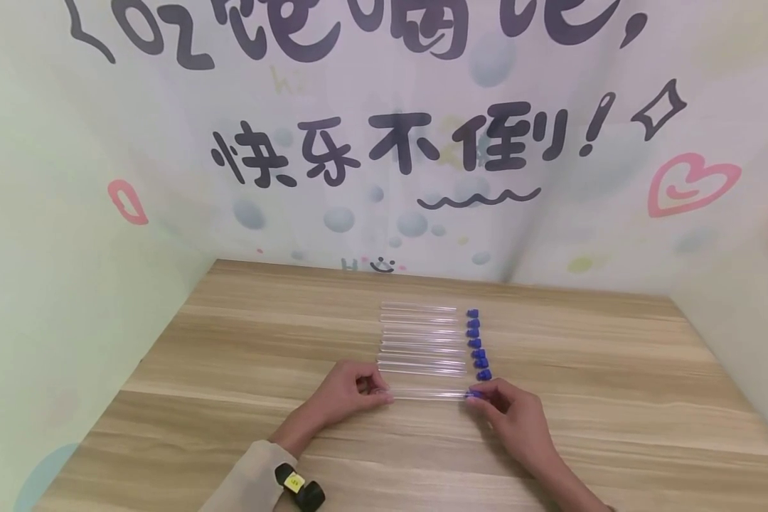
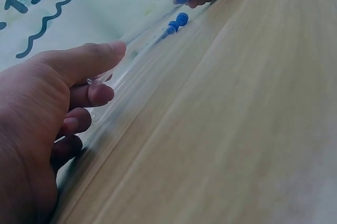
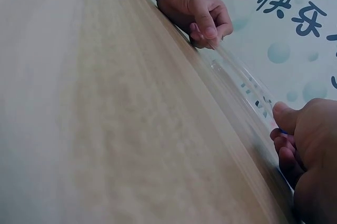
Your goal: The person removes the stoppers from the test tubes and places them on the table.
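Between both hands, a clear tube (image 1: 427, 394) lies crosswise in front of a row of similar tubes. The left hand (image 1: 352, 390) pinches its left end between thumb and fingers, also visible in the left wrist view (image 2: 79, 87). At the other end, the right hand (image 1: 510, 419) pinches a small blue cap (image 1: 473, 394) that meets the tube's end. In the right wrist view most of that cap is hidden behind the right thumb (image 3: 287, 116). Beyond the held tube, several clear tubes (image 1: 422, 348) lie parallel on the table.
Several blue caps (image 1: 474, 343) form a column along the right ends of the lying tubes. The wood-grain table (image 1: 230, 341) meets a printed white backdrop (image 1: 358, 227) at its far edge. A black band with a yellow label (image 1: 294, 483) is on the left sleeve.
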The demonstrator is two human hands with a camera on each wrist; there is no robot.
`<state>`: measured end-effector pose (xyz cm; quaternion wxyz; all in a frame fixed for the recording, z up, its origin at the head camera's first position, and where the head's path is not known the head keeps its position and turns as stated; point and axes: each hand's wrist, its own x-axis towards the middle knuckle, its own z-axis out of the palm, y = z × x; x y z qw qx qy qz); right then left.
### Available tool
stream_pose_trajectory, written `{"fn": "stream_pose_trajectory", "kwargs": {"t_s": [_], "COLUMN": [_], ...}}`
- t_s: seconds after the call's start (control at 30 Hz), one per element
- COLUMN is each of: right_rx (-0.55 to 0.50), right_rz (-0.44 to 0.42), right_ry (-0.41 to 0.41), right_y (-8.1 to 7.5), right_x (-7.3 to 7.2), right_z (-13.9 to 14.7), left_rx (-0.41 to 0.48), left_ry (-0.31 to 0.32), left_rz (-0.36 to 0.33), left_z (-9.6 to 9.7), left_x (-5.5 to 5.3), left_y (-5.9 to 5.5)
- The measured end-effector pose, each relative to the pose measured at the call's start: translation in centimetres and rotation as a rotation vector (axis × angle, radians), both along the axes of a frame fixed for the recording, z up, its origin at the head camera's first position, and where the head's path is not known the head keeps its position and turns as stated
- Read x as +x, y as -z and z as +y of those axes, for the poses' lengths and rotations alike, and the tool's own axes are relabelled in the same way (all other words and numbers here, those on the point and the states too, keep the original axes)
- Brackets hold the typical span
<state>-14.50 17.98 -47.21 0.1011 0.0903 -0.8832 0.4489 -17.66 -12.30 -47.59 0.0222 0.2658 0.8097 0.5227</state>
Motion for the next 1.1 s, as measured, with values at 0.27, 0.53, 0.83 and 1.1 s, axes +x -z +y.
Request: {"fn": "stream_pose_trajectory", "kwargs": {"t_s": [0.27, 0.53, 0.83, 1.1], "right_rx": [0.008, 0.000, -0.010, -0.009], "right_rz": [0.007, 0.030, 0.095, 0.090], "right_ry": [0.019, 0.027, 0.020, 0.031], "right_y": [-0.1, 0.2, 0.4, 0.5], "right_x": [-0.1, -0.1, -0.2, -0.3], "right_z": [-0.1, -0.1, 0.0, 0.0], "left_rx": [-0.004, 0.001, -0.010, -0.003], "left_ry": [0.008, 0.015, 0.030, 0.035], "left_rz": [0.012, 0.021, 0.019, 0.029], "left_z": [0.0, 0.5, 0.6, 0.5], "left_x": [-0.1, 0.8, 1.8, 1.7], "left_y": [0.0, -1.8, -3.8, -3.6]}}
